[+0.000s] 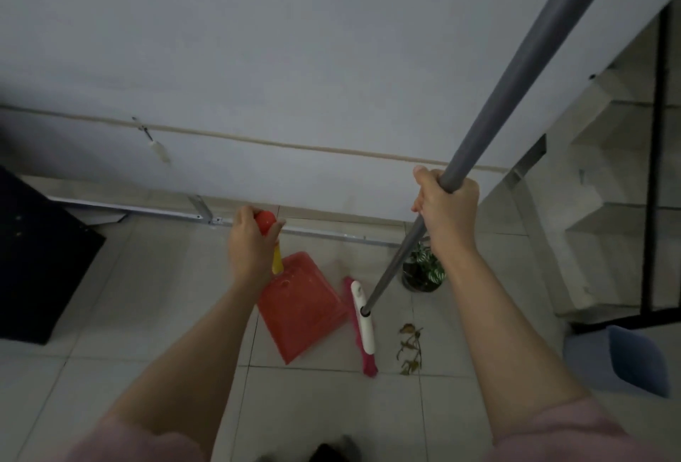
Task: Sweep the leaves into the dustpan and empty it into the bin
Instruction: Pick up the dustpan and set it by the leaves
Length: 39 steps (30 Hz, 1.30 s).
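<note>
Nearest me, pink sleeves [560, 432] fill the bottom corners, and from them my left hand [250, 244] wraps fully closed round the red knob of the dustpan [300, 305] handle at frame centre, while my right hand [447, 211] is fisted round the smooth grey broom pole [523, 67] slanting to the upper right. The flat red plastic pan lies on pale glossy floor tiles [140, 295], just left of the pink-bristled, white-backed broom head [363, 327], with the dry brown leaves [409, 349] just right of the head. Open tile spreads lower left; a white wall [294, 56] closes the top, a potted plant [423, 272] sits beyond the leaves, a dark block [37, 259] stands at the left edge, and a blue bin [634, 362] sits at the right edge.
</note>
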Tool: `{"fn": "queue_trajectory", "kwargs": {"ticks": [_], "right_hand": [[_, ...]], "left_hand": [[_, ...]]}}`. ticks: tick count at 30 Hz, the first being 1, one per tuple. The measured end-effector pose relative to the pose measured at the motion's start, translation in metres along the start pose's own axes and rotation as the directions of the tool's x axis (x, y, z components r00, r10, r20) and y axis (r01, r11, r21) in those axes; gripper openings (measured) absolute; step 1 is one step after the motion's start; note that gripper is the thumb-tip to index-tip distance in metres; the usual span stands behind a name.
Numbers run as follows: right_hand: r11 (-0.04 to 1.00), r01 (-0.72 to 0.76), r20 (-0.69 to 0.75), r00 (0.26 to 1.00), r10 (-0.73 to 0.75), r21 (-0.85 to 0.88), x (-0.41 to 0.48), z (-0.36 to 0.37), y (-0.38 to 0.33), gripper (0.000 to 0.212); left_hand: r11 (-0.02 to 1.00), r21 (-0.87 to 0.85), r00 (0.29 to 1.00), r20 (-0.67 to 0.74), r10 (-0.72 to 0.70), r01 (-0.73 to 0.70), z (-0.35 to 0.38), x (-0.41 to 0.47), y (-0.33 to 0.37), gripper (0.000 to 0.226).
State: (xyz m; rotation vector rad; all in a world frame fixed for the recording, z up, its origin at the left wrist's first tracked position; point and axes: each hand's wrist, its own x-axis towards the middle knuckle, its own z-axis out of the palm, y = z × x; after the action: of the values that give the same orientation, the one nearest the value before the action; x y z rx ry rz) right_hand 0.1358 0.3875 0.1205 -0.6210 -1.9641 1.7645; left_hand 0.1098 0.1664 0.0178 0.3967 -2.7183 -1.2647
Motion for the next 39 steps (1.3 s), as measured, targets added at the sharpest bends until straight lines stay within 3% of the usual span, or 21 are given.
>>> {"fn": "queue_trajectory", "kwargs": {"ticks": [4, 9, 14, 18, 27, 32, 35, 39], "right_hand": [[0.998, 0.034, -0.023, 0.999, -0.036, -0.06, -0.03, -0.034, -0.004, 0.024], [0.995, 0.057, -0.15, 0.986, -0.069, -0.086, -0.065, -0.096, -0.016, 0.031], [0.994, 0.025, -0.252, 0.967, -0.05, -0.102, -0.106, -0.159, 0.001, 0.019], [0.988, 0.017, -0.321, 0.945, -0.066, -0.154, -0.123, -0.198, 0.027, 0.024], [0.982, 0.004, -0.289, 0.956, -0.06, -0.191, -0.107, -0.247, 0.06, 0.023], [0.987, -0.01, -0.288, 0.957, -0.038, -0.163, -0.093, -0.261, 0.073, 0.033], [0.987, -0.003, -0.282, 0.959, -0.044, -0.163, -0.084, -0.262, 0.086, 0.026], [0.986, -0.012, -0.313, 0.949, -0.041, -0.165, -0.073, -0.259, 0.106, 0.039]], "left_hand": [[0.997, 0.064, 0.995, 0.089, 0.044, -0.05, -0.013, -0.049, -0.007, 0.034], [0.976, 0.189, 0.981, 0.182, 0.074, -0.109, -0.02, -0.096, -0.026, 0.034], [0.975, 0.219, 0.993, 0.119, -0.002, -0.024, -0.014, -0.148, -0.034, 0.037], [0.965, 0.261, 0.994, 0.103, -0.035, 0.007, -0.005, -0.182, -0.036, 0.039], [0.955, 0.289, 0.995, 0.051, -0.081, 0.063, 0.035, -0.232, -0.031, 0.038], [0.95, 0.309, 0.998, 0.028, -0.063, 0.051, 0.058, -0.226, -0.028, 0.041], [0.949, 0.307, 0.997, 0.01, -0.081, 0.074, 0.066, -0.217, -0.033, 0.042], [0.954, 0.284, 0.994, 0.018, -0.106, 0.097, 0.078, -0.206, -0.034, 0.044]]}}
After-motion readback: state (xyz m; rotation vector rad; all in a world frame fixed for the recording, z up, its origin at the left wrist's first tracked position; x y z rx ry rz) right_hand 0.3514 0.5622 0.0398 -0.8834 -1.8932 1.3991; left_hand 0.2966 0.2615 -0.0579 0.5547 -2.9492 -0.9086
